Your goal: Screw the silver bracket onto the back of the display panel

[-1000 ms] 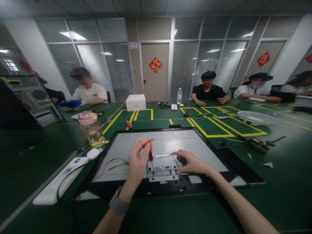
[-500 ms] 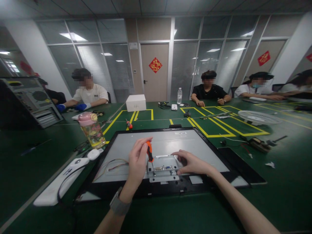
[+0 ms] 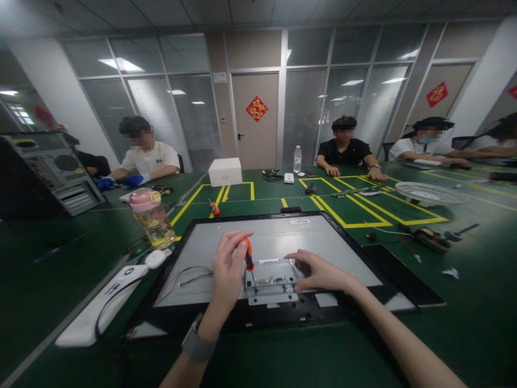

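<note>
My left hand (image 3: 229,265), wearing a grey-banded watch, is closed on the orange and black handle of a screwdriver (image 3: 249,257). The shaft slants down to the lower left part of a silver metal bracket (image 3: 270,297), which carries a board with ports, one of them blue. My right hand (image 3: 317,271) grips the right side of that bracket between thumb and fingers. Beneath it lies a large flat display panel (image 3: 226,237), its grey metal back facing up inside a black frame. Thin wires (image 3: 191,274) run across the back, left of my left hand.
A pink-lidded bottle (image 3: 151,218) and a white device with a black cable (image 3: 105,302) stand left of the panel. A black flat strip (image 3: 407,275) lies at right. Beyond are a white box (image 3: 225,171), a computer case (image 3: 48,172) and several seated people.
My left hand still holds the screwdriver, its handle shifted very slightly. My right hand stays at the bracket. The person across in black has lowered one hand onto the table.
</note>
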Demonstrator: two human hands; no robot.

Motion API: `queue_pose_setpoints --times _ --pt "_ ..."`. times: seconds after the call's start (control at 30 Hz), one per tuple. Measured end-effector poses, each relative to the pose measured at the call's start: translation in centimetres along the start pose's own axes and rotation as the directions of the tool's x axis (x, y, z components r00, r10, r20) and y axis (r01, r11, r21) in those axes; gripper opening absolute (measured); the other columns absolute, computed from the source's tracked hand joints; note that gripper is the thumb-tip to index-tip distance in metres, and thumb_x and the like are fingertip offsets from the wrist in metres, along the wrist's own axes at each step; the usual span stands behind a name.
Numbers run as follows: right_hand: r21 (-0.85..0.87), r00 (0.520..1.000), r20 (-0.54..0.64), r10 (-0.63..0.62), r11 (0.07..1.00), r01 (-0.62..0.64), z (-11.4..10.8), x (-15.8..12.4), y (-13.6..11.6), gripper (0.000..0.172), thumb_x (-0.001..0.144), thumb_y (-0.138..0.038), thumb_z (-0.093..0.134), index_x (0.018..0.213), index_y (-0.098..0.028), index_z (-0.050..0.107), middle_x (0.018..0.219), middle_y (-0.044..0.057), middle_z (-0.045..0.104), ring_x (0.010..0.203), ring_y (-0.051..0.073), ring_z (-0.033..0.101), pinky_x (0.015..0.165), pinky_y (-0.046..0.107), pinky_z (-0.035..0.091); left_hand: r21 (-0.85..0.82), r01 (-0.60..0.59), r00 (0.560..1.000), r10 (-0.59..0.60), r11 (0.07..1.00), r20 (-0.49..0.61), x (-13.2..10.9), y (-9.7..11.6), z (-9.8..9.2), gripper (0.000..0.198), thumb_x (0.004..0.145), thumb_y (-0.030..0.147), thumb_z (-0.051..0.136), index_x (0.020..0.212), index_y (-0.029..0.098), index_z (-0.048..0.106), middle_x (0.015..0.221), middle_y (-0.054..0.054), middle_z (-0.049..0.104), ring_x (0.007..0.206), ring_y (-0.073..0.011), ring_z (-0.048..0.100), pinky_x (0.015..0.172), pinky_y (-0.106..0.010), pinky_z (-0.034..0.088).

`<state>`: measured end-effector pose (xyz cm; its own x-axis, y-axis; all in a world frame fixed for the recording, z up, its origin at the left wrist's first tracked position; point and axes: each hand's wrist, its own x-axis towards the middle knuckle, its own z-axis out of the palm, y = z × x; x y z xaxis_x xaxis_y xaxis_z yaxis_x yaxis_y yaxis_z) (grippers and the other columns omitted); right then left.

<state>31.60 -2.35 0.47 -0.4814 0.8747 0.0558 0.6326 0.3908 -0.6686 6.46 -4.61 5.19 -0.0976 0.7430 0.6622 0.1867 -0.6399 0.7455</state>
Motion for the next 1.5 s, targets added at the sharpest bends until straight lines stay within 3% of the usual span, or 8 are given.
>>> queue_pose_setpoints --times 0.2,0.37,0.5,0.67,0.9,1.17,1.4,1.5 --pt "0.008 1.000 0.001 -0.016 1.000 0.016 -0.02 -0.04 0.11 0.071 0.061 -0.040 0.083 0.123 -0.017 0.059 0.087 0.001 0.052 0.080 0.020 0.053 0.071 0.029 0.043 0.026 -0.003 1.000 0.004 1.000 -0.023 0.14 0.23 -0.09 0.017 0.085 0.027 0.057 0.090 0.019 0.071 0.085 -0.003 0.060 0.078 -0.0157 0.058 0.071 -0.025 0.047" --pt "0.000 1.000 0.001 -0.016 1.000 0.016 -0.05 -0.07 0.10 0.070 0.061 -0.039 0.083 0.123 -0.018 0.059 0.087 0.002 0.052 0.083 0.021 0.053 0.073 0.030 0.043 -0.039 0.064 0.998 -0.064 0.997 0.010 0.17 0.10 -0.07 0.026 0.090 0.027 0.048 0.099 0.018 0.070 0.093 -0.006 0.065 0.087 -0.0172 0.062 0.079 -0.028 0.048" --pt "0.002 1.000 0.005 -0.008 1.000 0.008 -0.10 -0.06 -0.07 0.068 0.061 -0.038 0.083 0.122 -0.019 0.060 0.086 0.001 0.052 0.082 0.021 0.053 0.072 0.030 0.043 0.001 0.038 0.999 -0.038 0.999 0.004 0.10 -0.25 -0.06 0.019 0.086 0.027 0.056 0.094 0.019 0.071 0.084 -0.002 0.061 0.077 -0.0143 0.059 0.072 -0.025 0.047" --pt "0.004 1.000 -0.001 0.003 1.000 -0.003 -0.06 -0.07 -0.08 0.069 0.060 -0.036 0.084 0.123 -0.020 0.060 0.086 0.001 0.051 0.081 0.020 0.053 0.072 0.029 0.043 -0.032 0.062 0.997 -0.060 0.998 0.058 0.05 -0.03 0.04 0.029 0.092 0.026 0.045 0.108 0.019 0.068 0.097 -0.006 0.066 0.092 -0.0183 0.062 0.083 -0.030 0.047" --pt "-0.009 1.000 0.003 0.000 1.000 0.000 -0.04 -0.01 0.03 0.070 0.060 -0.037 0.083 0.123 -0.017 0.060 0.086 0.001 0.052 0.080 0.021 0.053 0.072 0.030 0.044 0.014 0.025 0.999 -0.025 1.000 0.035 0.13 -0.37 0.26 0.019 0.085 0.026 0.058 0.099 0.020 0.070 0.086 -0.002 0.061 0.077 -0.0140 0.058 0.074 -0.025 0.047" --pt "0.002 1.000 0.002 -0.029 1.000 0.029 0.17 0.02 0.77 0.071 0.061 -0.037 0.082 0.125 -0.018 0.058 0.089 0.002 0.052 0.081 0.020 0.053 0.073 0.030 0.044 -0.056 0.106 0.994 -0.104 0.993 0.043 0.16 -0.47 0.02 0.029 0.093 0.028 0.044 0.110 0.018 0.066 0.108 -0.008 0.067 0.097 -0.0195 0.064 0.088 -0.031 0.046" --pt "0.004 1.000 0.006 -0.031 1.000 0.031 0.08 0.05 0.76 0.071 0.062 -0.042 0.082 0.125 -0.020 0.058 0.089 0.002 0.052 0.080 0.020 0.053 0.071 0.029 0.044 0.036 0.043 0.999 -0.044 0.998 0.015 0.10 -0.36 0.13 0.021 0.087 0.027 0.056 0.102 0.020 0.068 0.096 -0.005 0.064 0.087 -0.0167 0.061 0.078 -0.027 0.049" --pt "0.006 0.999 0.004 -0.037 0.999 0.037 0.10 0.04 0.80 0.070 0.062 -0.043 0.082 0.124 -0.019 0.058 0.089 0.002 0.052 0.080 0.020 0.053 0.071 0.029 0.044 0.057 0.027 1.000 -0.026 0.998 -0.005 0.09 -0.21 0.07 0.022 0.089 0.028 0.051 0.099 0.019 0.068 0.096 -0.005 0.063 0.089 -0.0171 0.060 0.081 -0.028 0.048"
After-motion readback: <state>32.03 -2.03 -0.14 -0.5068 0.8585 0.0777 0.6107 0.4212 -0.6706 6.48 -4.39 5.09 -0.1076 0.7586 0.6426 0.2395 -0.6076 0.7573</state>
